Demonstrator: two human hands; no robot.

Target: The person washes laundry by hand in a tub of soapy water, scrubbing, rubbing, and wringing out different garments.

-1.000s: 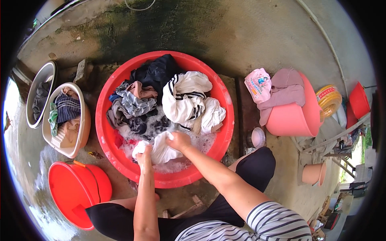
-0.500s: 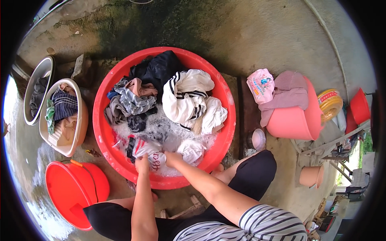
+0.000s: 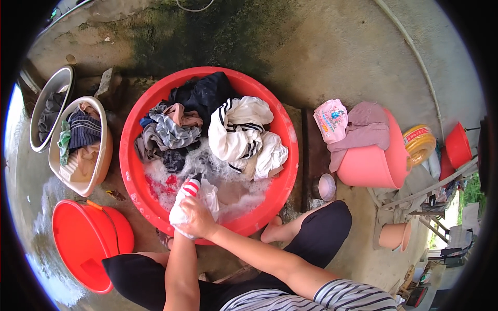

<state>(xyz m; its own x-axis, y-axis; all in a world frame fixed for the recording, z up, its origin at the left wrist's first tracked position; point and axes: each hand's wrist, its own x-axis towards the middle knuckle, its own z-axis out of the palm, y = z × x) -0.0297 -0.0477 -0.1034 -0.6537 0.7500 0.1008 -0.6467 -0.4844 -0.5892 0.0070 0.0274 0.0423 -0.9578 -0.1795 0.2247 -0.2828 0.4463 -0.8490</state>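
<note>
Over the near rim of a big red washtub (image 3: 136,194), a wet white garment (image 3: 208,196) with red stripes and a black end is bunched around my left forearm's end. My left hand is hidden by the cloth, apparently inside it, so its fingers do not show. My right hand (image 3: 198,216) is closed around the same garment from the right. Suds and cloudy water fill the tub's near half. Piled behind are a white garment with black stripes (image 3: 238,129), grey clothes (image 3: 174,132) and black cloth (image 3: 210,93). Something red lies in the foam at the left.
Left of the tub stand a red bucket (image 3: 78,243), a beige basin (image 3: 106,150) of clothes and a grey basin (image 3: 37,116). To the right are a pink tub (image 3: 371,168) with mauve cloth (image 3: 369,124), a pink packet (image 3: 332,122) and a small bowl (image 3: 327,186).
The white garment has come up out of the suds toward me. My left hand has gone out of sight in the cloth, and my right hand has shifted left and nearer onto it.
</note>
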